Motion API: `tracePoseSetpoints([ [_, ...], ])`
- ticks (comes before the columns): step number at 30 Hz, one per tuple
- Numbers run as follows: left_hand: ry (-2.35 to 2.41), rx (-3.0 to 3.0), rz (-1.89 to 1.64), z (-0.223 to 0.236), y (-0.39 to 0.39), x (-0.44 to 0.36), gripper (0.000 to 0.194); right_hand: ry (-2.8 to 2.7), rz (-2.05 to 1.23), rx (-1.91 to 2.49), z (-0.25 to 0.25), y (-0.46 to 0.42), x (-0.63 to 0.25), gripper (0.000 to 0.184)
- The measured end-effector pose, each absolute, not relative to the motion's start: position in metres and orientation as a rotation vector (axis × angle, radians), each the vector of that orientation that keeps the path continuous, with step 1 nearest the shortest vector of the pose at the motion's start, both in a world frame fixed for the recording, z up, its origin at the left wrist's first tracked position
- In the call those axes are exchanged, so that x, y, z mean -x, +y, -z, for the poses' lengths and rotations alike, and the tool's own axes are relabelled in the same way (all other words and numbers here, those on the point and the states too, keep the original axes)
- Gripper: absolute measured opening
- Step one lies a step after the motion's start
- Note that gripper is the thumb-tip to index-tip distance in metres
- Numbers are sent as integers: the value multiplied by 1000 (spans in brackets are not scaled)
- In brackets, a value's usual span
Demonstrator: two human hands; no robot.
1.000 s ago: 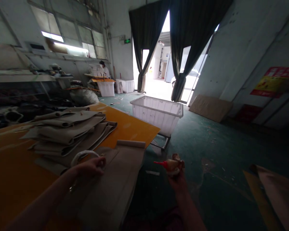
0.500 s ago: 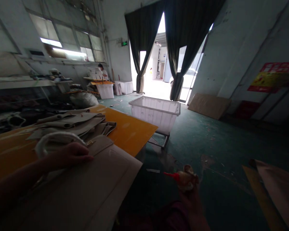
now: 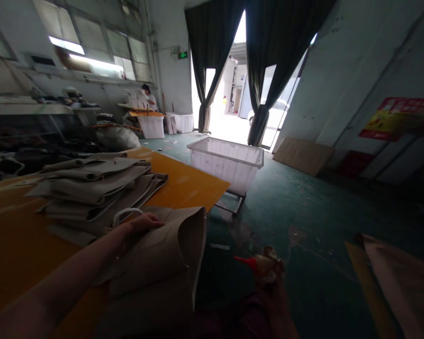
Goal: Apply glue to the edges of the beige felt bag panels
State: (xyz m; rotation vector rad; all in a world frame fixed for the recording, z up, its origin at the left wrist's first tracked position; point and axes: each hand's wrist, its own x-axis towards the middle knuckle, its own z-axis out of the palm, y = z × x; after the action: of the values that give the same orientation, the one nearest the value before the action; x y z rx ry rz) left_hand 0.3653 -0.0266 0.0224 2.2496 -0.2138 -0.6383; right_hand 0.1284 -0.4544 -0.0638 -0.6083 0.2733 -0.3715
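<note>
A translucent plastic bin [image 3: 226, 162] stood on a wheeled metal frame [image 3: 231, 205] on the green factory floor at center, beside an orange desk [image 3: 187, 181]. At upper left, a co-worker [image 3: 147, 96] in white stood behind a white bin [image 3: 151, 127]. Dark curtains [image 3: 212, 52] framed a bright doorway [image 3: 229, 94] at top center. A red-and-yellow poster [image 3: 397, 118] hung on the right wall above a leaning board [image 3: 303, 157].
</note>
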Motion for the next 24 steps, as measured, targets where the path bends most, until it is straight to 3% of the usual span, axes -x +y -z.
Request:
tracePoseSetpoints([
  [10,-370,-2323,646,-9,-20,-414,75,66,480,620,8,-421,-229,40],
  [16,-429,-2348,654,-13,-24,-435,70,272,431,666,21,-418,-296,64],
  [24,-448,-2293,667,-4,-20,-453,66,306,391,730,36,-423,-353,69],
])
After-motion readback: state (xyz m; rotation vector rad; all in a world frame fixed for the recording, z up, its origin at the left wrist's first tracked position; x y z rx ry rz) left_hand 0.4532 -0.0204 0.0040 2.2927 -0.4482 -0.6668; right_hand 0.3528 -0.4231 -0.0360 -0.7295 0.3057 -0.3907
